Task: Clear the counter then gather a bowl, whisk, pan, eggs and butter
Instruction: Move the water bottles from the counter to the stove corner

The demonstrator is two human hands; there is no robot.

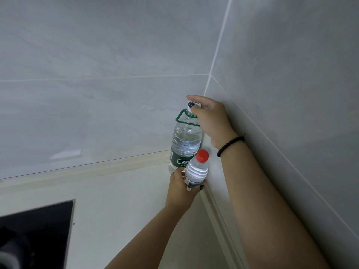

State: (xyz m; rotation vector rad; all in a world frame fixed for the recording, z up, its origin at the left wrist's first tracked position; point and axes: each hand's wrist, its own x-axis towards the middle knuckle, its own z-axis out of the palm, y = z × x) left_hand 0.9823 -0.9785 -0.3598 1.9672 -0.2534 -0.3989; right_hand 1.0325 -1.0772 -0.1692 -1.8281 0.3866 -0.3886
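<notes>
Two bottles sit in the back-right corner of the bench, where the grey tiled back wall meets the right wall. A raised lip runs along both wall edges, so no room behind or to the right; open bench surface to the left and toward the camera. A black cooktop cuts in at lower left, well apart from the bottles. Right hand grips the white cap of the large bottle; green label w/ white writing, too small to read. Left hand holds the small bottle (red cap) around its lower body, just in front of the large one. Count: 2 bottles, 2 hands, 1 black bead bracelet on the right wrist.
</notes>
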